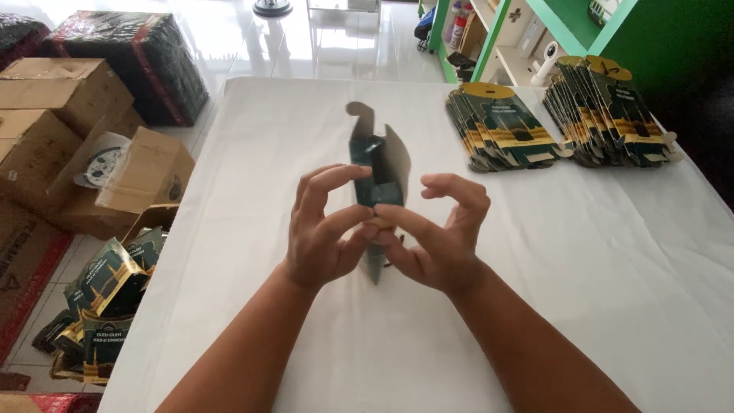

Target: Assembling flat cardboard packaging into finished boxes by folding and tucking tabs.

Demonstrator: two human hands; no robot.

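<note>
I hold a small dark green carton with grey inner flaps upright over the white table. My left hand pinches its near end from the left with thumb and fingers. On the other side, my right hand grips the same end, fingers curled. The carton's far flaps stand open, pointing away from me.
Two fanned stacks of flat green and gold cartons lie at the table's far right. Folded cartons fill an open box on the floor at left. Brown cardboard boxes and a green shelf stand beyond.
</note>
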